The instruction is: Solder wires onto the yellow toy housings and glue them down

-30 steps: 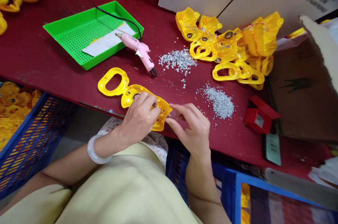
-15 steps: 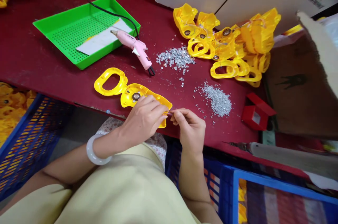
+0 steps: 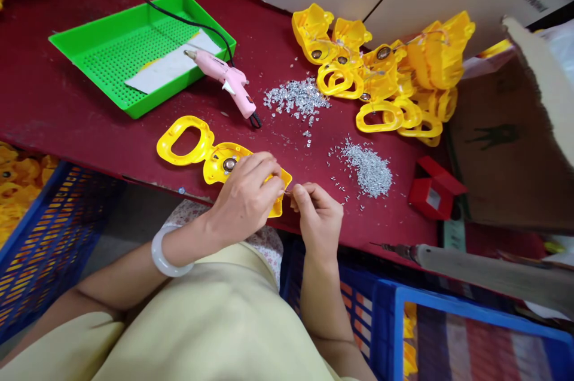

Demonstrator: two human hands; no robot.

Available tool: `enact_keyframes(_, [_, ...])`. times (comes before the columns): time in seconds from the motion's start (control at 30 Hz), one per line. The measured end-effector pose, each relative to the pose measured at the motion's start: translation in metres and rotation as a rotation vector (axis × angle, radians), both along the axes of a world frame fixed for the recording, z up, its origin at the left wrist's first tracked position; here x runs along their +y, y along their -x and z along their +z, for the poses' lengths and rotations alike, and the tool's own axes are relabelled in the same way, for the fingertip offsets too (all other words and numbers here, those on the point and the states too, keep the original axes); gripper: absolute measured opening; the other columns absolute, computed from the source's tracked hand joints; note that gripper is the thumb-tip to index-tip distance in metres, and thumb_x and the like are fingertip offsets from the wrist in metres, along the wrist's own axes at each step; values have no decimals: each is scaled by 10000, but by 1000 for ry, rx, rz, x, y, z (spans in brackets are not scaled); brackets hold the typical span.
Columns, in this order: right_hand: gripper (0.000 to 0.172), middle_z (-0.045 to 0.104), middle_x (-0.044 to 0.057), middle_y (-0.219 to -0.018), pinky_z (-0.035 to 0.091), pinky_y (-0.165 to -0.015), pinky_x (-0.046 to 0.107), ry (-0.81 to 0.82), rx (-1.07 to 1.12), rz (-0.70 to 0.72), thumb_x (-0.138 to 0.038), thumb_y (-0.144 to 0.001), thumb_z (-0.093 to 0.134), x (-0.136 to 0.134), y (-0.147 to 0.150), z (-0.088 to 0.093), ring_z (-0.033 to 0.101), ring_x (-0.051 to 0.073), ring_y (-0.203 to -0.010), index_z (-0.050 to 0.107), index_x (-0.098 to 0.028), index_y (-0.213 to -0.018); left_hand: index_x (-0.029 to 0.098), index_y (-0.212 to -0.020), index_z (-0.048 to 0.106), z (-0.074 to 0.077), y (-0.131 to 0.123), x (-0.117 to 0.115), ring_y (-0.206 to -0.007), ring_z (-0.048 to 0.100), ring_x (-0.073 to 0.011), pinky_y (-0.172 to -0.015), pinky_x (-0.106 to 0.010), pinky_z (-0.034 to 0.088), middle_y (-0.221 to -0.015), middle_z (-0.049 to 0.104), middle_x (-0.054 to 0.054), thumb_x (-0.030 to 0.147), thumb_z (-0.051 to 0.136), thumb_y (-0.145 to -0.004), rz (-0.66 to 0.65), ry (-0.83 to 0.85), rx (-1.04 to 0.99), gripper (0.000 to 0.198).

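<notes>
A yellow plastic shell half (image 3: 215, 171) with a ring-shaped handle and a round metal-rimmed part inside lies at the table's front edge. My left hand (image 3: 251, 192) rests over its lower end, fingers closed in a pinch and hiding part of the shell. Just beyond the shell's right end, my right hand (image 3: 320, 210) is closed, thumb pressed to forefinger. Between the two sets of fingertips shows a short stretch of thin wire (image 3: 287, 192), pinched from both sides. How far it runs under the fingers is hidden.
A pink glue gun (image 3: 228, 79) leans on a green tray (image 3: 130, 109). Piles of small clear pieces (image 3: 298, 97) and screws (image 3: 370, 171) lie ahead, near stacked yellow shells (image 3: 381, 76). At right are a red box (image 3: 434, 189) and a long-bitted screwdriver (image 3: 448, 258). Blue crates (image 3: 89, 225) flank me.
My left fingers have shifted slightly up the shell, and my right hand has moved a little left. Both still pinch the wire. The whole view has shifted slightly.
</notes>
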State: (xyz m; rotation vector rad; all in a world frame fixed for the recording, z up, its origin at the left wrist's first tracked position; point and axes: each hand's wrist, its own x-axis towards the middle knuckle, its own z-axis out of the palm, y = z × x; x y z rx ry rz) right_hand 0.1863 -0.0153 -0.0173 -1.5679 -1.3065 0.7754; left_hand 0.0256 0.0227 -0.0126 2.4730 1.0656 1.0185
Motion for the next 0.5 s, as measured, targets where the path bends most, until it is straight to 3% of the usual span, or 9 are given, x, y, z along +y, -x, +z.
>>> enact_keyframes(0.07, [316,536,-53,-559,401,-527,215,0,-15,-16,-390,-879,606,1,1,-2,477,79,-524,582,-187,-637,114,-911,606,-2,-2,2,-1182,541,-250,-1025,-426,466,-1018,650,-114,91,433,-931,-46,-21,-23,175])
enact_keyframes(0.13, [320,525,-53,-559,401,-524,218,-7,-16,-27,-392,-889,591,1,3,-4,474,80,-522,578,-189,-642,108,-927,594,-4,-3,3,-1176,559,-231,-1072,-428,450,-993,655,-107,67,421,-928,-77,-1,-46,177])
enact_keyframes(0.23, [275,563,-44,-612,430,-558,223,-62,-10,-33,-366,-907,569,1,4,-8,513,84,-557,605,-195,-695,107,-914,581,-5,-4,5,-1123,585,-227,-1052,-441,469,-968,653,-111,64,421,-926,-63,55,-77,166])
enact_keyframes(0.37, [134,651,2,-833,493,-641,252,-133,-7,30,-325,-885,611,0,1,-10,608,119,-726,663,-222,-954,136,-891,560,-3,-3,6,-1083,594,-227,-978,-456,511,-952,649,-104,109,397,-950,-63,107,-122,176])
enact_keyframes(0.5, [75,634,9,-814,506,-660,275,-179,-97,91,-283,-875,622,1,-2,-10,603,132,-738,648,-215,-859,136,-878,557,-3,-3,7,-1062,594,-241,-949,-460,515,-952,644,-111,151,400,-964,-71,113,-121,179])
